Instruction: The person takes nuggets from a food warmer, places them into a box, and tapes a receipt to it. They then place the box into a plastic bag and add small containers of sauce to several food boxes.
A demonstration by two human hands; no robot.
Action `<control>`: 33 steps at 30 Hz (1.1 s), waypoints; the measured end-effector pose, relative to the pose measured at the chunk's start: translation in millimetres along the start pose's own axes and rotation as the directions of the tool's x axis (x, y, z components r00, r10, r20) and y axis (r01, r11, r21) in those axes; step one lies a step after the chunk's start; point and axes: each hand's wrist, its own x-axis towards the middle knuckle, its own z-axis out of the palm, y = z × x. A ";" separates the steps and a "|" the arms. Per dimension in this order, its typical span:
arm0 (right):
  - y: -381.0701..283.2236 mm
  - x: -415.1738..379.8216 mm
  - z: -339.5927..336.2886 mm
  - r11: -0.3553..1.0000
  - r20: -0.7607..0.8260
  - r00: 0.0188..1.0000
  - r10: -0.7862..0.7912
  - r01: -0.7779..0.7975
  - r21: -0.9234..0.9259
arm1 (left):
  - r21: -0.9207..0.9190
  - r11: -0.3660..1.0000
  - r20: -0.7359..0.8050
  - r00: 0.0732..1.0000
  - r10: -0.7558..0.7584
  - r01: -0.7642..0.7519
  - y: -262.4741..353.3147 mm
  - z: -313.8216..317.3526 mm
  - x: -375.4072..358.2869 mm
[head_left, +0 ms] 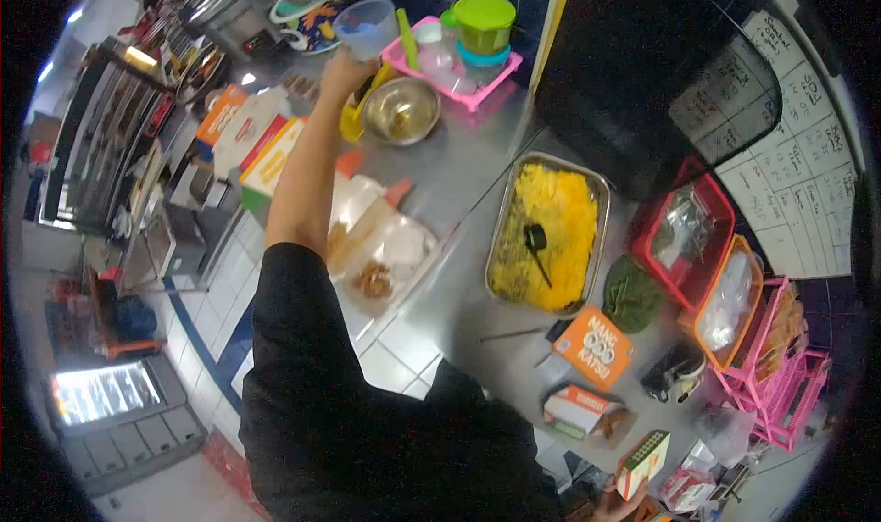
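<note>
My left hand [347, 71] reaches far across the steel counter, its fingers closed beside a yellow utensil [353, 123] and a steel bowl [418, 123]; what they pinch is hidden and blurred. Beneath that forearm lies an open white takeaway box [418, 270] with rice and browned food in its compartments. At the bottom right my right hand [610, 506] is wrapped round a small printed carton [644, 462], white with a dark green dotted side. An orange-and-white food box [576, 410] lies just beyond it.
A steel tray [496, 247] holds yellow shredded food with a black scoop [535, 238] on top. Nearby are an orange printed card [595, 348], red basket [705, 297], orange basket [758, 288] and pink rack [789, 403]. A pink tray [473, 103] with cups stands at the back.
</note>
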 end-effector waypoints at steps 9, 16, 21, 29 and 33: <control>-58.1 34.3 53.7 0.884 -0.089 0.903 0.421 -0.387 0.262 | 0.234 0.965 0.478 0.878 -0.006 -0.121 -42.5 76.2 92.3; -63.4 42.5 56.7 0.865 -0.079 0.889 0.451 -0.414 0.282 | 0.305 0.934 0.333 0.940 0.077 -0.184 -81.7 109.9 113.2; -53.4 45.1 55.7 0.853 -0.080 0.888 0.453 -0.405 0.329 | 0.094 0.992 0.416 0.909 0.034 -0.081 -95.0 114.0 112.9; -26.6 42.5 55.5 0.802 -0.169 0.850 0.498 -0.378 0.463 | 0.142 0.937 0.319 0.910 0.263 -0.320 -25.4 63.3 54.7; -48.4 39.9 61.4 0.838 -0.093 0.905 0.416 -0.341 0.426 | 0.308 0.827 0.282 0.875 0.392 -0.470 -99.9 89.1 94.3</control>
